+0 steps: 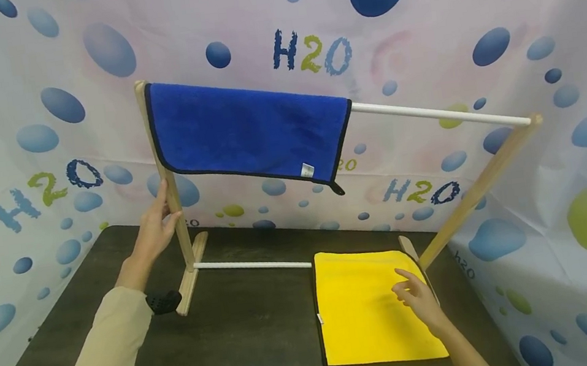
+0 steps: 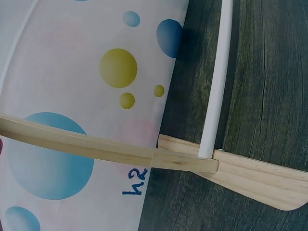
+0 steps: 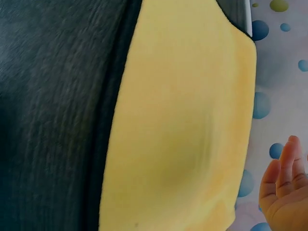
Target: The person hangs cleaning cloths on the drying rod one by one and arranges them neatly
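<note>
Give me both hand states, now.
Left hand: grips the rack's wooden post.
Right hand: open, over the yellow towel, holding nothing.

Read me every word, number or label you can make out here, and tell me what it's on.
"H2O": printed many times on the bubble-pattern backdrop.
"H2", seen upside down in the left wrist view: same backdrop; the rest is cut off.
Small white tag on the blue towel: too small to read.
Yellow towel: no text visible.
</note>
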Available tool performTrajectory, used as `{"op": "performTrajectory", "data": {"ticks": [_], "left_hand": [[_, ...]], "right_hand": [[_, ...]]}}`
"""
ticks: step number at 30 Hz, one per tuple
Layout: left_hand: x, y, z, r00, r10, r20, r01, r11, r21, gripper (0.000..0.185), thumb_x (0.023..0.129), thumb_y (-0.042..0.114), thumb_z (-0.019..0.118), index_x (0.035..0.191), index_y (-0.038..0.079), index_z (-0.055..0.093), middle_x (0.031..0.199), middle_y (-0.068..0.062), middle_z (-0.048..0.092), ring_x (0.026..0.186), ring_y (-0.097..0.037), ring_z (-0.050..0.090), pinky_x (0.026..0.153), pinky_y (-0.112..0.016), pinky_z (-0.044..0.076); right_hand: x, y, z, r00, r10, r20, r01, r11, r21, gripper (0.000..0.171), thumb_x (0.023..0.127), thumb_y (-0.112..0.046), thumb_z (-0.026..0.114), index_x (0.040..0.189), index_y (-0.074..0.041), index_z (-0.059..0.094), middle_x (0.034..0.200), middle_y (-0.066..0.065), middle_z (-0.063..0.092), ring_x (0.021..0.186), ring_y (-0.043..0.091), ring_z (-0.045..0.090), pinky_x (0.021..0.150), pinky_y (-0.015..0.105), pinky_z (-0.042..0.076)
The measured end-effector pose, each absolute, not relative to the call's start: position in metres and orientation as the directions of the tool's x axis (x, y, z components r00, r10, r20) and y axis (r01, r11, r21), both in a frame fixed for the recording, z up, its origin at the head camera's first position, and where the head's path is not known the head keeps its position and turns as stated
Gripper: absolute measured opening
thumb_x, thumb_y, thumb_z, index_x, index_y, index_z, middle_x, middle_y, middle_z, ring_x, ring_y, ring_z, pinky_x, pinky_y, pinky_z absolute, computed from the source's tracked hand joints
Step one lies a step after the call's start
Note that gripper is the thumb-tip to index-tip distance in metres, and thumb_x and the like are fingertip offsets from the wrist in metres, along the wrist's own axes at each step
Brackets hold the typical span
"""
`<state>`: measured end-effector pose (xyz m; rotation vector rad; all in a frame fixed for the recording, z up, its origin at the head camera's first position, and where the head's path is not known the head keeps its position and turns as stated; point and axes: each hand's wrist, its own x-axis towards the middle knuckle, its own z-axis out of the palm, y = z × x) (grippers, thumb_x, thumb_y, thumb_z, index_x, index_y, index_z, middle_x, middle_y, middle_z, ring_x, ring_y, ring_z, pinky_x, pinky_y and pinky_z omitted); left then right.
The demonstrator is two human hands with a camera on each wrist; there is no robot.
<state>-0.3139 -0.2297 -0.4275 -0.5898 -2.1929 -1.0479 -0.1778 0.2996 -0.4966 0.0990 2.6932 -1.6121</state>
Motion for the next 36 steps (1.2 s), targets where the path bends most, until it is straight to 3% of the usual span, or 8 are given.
{"op": "performTrajectory", "data": {"ticks": [4, 9, 14, 21, 24, 28, 31, 36], "left_hand": [[-0.315, -0.228, -0.423, -0.695, 0.109, 0.711, 0.617, 0.598, 0.512, 0.079, 0.080, -0.015, 0.057, 0.145, 0.000, 0.014, 0.107, -0.038, 0.050, 0.089, -0.050, 0.057, 0.075, -0.055, 0.048], [-0.316, -0.227, -0.421, -0.676, 0.077, 0.733, 0.613, 0.610, 0.502, 0.075, 0.080, -0.016, 0.057, 0.143, -0.004, 0.018, 0.104, -0.038, 0.050, 0.091, -0.052, 0.055, 0.072, -0.056, 0.049], [-0.319, -0.222, -0.420, -0.671, 0.070, 0.738, 0.613, 0.612, 0.499, 0.074, 0.080, -0.015, 0.057, 0.142, -0.005, 0.018, 0.107, -0.039, 0.050, 0.093, -0.052, 0.055, 0.071, -0.054, 0.049], [-0.323, -0.213, -0.420, -0.677, 0.060, 0.733, 0.600, 0.621, 0.504, 0.076, 0.082, -0.015, 0.054, 0.145, 0.000, 0.013, 0.118, -0.039, 0.045, 0.098, -0.051, 0.052, 0.071, -0.055, 0.049], [-0.323, -0.210, -0.421, -0.678, 0.062, 0.732, 0.597, 0.627, 0.500, 0.076, 0.083, -0.014, 0.055, 0.145, 0.000, 0.013, 0.115, -0.039, 0.046, 0.097, -0.051, 0.053, 0.070, -0.054, 0.050], [-0.321, -0.210, -0.421, -0.696, 0.065, 0.716, 0.581, 0.637, 0.506, 0.074, 0.083, -0.013, 0.055, 0.144, -0.002, 0.014, 0.113, -0.039, 0.047, 0.097, -0.052, 0.053, 0.070, -0.054, 0.049], [-0.319, -0.212, -0.421, -0.716, 0.072, 0.694, 0.565, 0.645, 0.515, 0.073, 0.084, -0.013, 0.053, 0.144, -0.002, 0.012, 0.113, -0.040, 0.047, 0.097, -0.052, 0.052, 0.071, -0.055, 0.048], [-0.313, -0.215, -0.425, -0.734, 0.059, 0.677, 0.540, 0.654, 0.529, 0.075, 0.083, -0.015, 0.053, 0.144, -0.002, 0.012, 0.108, -0.041, 0.047, 0.096, -0.054, 0.051, 0.068, -0.057, 0.047]], "right_hand": [[-0.179, 0.306, -0.501, -0.998, 0.038, -0.042, 0.055, 0.466, -0.883, 0.051, 0.092, -0.015, 0.054, 0.138, -0.003, 0.033, 0.103, 0.019, 0.056, 0.091, 0.030, 0.054, 0.077, 0.033, 0.045], [-0.181, 0.310, -0.511, -0.998, 0.027, -0.049, 0.056, 0.493, -0.868, 0.056, 0.089, -0.013, 0.058, 0.138, -0.002, 0.033, 0.099, 0.014, 0.057, 0.086, 0.026, 0.057, 0.075, 0.031, 0.045], [-0.179, 0.320, -0.519, -0.998, 0.055, -0.041, 0.064, 0.548, -0.834, 0.058, 0.087, -0.013, 0.062, 0.137, -0.001, 0.035, 0.100, 0.016, 0.056, 0.086, 0.024, 0.056, 0.075, 0.035, 0.049], [-0.170, 0.343, -0.523, -0.995, 0.096, -0.032, 0.088, 0.673, -0.735, 0.062, 0.084, -0.017, 0.066, 0.136, -0.001, 0.035, 0.110, 0.022, 0.052, 0.095, 0.033, 0.053, 0.073, 0.039, 0.051], [-0.165, 0.351, -0.526, -0.995, 0.096, -0.027, 0.087, 0.703, -0.706, 0.066, 0.082, -0.016, 0.067, 0.136, 0.001, 0.033, 0.118, 0.029, 0.048, 0.103, 0.041, 0.049, 0.078, 0.048, 0.048], [-0.161, 0.354, -0.531, -0.996, 0.066, -0.061, 0.090, 0.689, -0.719, 0.075, 0.081, -0.016, 0.068, 0.139, 0.004, 0.025, 0.132, 0.036, 0.032, 0.118, 0.050, 0.036, 0.092, 0.061, 0.036], [-0.163, 0.351, -0.536, -0.995, 0.036, -0.090, 0.091, 0.672, -0.735, 0.081, 0.081, -0.017, 0.069, 0.141, 0.005, 0.019, 0.137, 0.037, 0.026, 0.121, 0.051, 0.032, 0.095, 0.063, 0.031], [-0.172, 0.346, -0.541, -0.994, 0.012, -0.109, 0.088, 0.672, -0.735, 0.084, 0.080, -0.019, 0.070, 0.143, 0.000, 0.017, 0.139, 0.034, 0.027, 0.110, 0.045, 0.045, 0.091, 0.054, 0.041]]}}
